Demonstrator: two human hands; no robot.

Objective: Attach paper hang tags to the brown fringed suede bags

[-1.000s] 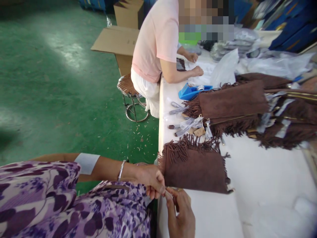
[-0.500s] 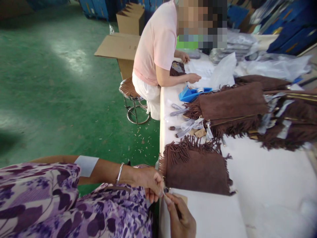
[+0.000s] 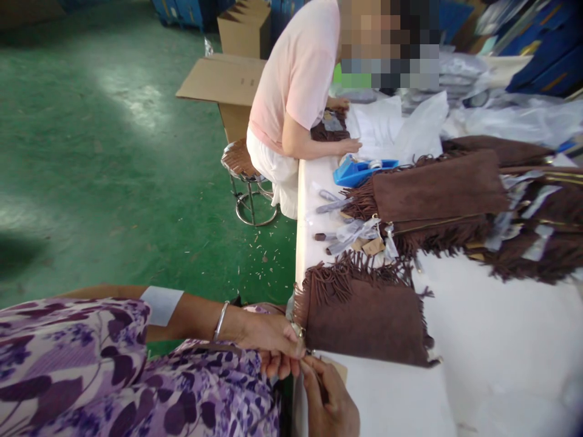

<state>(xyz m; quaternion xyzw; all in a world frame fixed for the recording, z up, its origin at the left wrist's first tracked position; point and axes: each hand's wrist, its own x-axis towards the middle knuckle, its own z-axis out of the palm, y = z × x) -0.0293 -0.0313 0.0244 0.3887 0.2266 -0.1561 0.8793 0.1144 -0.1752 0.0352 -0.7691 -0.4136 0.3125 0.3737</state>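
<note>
A brown fringed suede bag [image 3: 364, 321] lies flat at the near edge of the table, its fringe toward the far side. My left hand [image 3: 273, 343], with a silver bangle on its wrist, is closed in a pinch by the bag's near corner, beside a small gold-coloured metal fitting [image 3: 298, 329]. My right hand [image 3: 330, 397] is closed as well, thumb and fingertips pinched against the left fingertips. Whatever small piece lies between the fingertips is too hidden to name. Part of a tan card tag [image 3: 339, 370] shows behind the right hand.
More brown fringed bags [image 3: 437, 188] with plastic-wrapped parts lie farther along the white table [image 3: 492, 328]. A blue tape dispenser [image 3: 359, 172] stands near a co-worker in a pink shirt [image 3: 296, 79], seated on a stool [image 3: 246, 164]. Behind is a cardboard box [image 3: 223, 82].
My hands have drawn closer together, and the left fingers have curled in more. The co-worker's hands have shifted over the white plastic. The view has moved slightly.
</note>
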